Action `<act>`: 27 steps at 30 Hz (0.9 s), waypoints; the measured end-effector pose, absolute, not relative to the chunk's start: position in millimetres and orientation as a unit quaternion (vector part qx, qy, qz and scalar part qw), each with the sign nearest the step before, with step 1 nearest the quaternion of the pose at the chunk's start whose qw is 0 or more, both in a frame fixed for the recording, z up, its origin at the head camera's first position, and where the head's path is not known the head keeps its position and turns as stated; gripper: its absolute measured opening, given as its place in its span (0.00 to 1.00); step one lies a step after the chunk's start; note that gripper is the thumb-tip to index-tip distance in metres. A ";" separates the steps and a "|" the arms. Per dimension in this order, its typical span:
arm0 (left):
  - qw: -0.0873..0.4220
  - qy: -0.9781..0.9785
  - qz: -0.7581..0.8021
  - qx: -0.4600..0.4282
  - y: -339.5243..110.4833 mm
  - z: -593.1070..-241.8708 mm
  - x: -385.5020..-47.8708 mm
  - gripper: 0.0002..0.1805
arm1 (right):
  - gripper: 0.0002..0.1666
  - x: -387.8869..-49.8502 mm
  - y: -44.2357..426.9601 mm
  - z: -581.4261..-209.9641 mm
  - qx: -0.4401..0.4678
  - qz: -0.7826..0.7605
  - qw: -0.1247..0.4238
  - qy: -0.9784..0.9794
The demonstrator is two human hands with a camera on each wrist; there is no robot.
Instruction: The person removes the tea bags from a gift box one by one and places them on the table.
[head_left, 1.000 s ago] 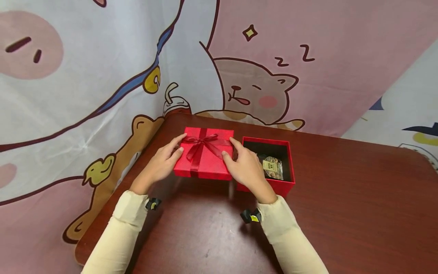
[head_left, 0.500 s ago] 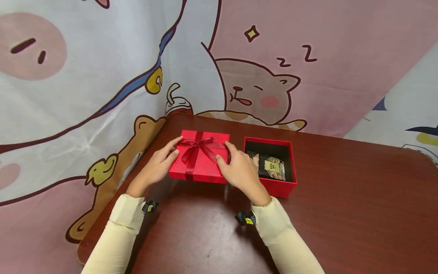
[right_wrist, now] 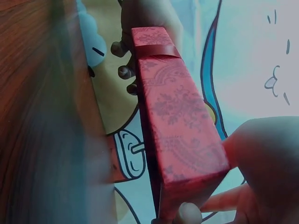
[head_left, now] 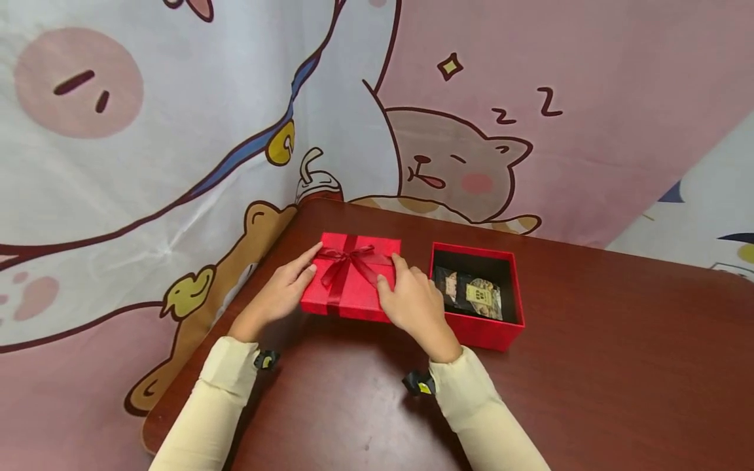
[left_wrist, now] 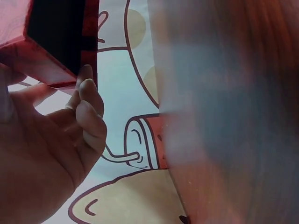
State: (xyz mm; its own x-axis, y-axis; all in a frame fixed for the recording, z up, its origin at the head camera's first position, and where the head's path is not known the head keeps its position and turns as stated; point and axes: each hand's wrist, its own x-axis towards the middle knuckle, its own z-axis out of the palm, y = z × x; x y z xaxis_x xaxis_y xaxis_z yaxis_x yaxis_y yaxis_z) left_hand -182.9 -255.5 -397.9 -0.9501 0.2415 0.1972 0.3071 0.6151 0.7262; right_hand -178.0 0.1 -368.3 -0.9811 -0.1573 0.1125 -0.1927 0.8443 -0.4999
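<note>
A red box lid (head_left: 359, 291) with a dark red ribbon bow (head_left: 349, 257) is held level by both hands, raised above the table. My left hand (head_left: 281, 291) grips its left side, and my right hand (head_left: 415, 302) grips its right side, thumbs on the near part. In the left wrist view the lid's dark inside (left_wrist: 58, 35) shows, with curled fingertips (left_wrist: 88, 116) below its edge. The patterned side of the lid (right_wrist: 175, 109) fills the middle of the right wrist view. Right of the lid stands the uncovered red box (head_left: 485, 332), black inside, holding dark packets (head_left: 483, 297) with pale labels.
The brown wooden table (head_left: 618, 366) extends to the right and towards me. A cartoon-printed cloth (head_left: 577, 176) hangs along its back and left edges. The box stands close beside my right hand.
Both hands have carried the lid a little leftwards from the box and slightly nearer to me, widening the gap. More of the packets now shows. The head view has shifted slightly.
</note>
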 end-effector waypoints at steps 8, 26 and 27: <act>0.046 -0.902 -0.403 -0.146 -262.6 -407.6 -184.1 0.28 | 0.36 -181.3 -14.9 -381.6 0.076 0.262 0.014 -0.962; 0.004 -0.924 -0.355 -0.142 -261.0 -424.5 -189.5 0.30 | 0.38 -184.2 -22.4 -417.1 0.034 0.332 -0.044 -0.942; 0.003 -0.925 -0.352 -0.142 -260.9 -425.2 -189.5 0.30 | 0.37 -184.6 -22.6 -417.7 0.032 0.334 -0.043 -0.941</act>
State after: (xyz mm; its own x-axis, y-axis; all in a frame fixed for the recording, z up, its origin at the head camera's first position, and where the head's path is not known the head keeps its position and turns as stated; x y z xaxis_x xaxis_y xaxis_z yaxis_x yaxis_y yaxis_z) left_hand -189.5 -260.9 -425.2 -0.9597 0.2605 0.1053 0.2646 0.7118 0.6507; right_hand -184.6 -22.6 -417.7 -0.9942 -0.0888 -0.0605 -0.0307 0.7743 -0.6321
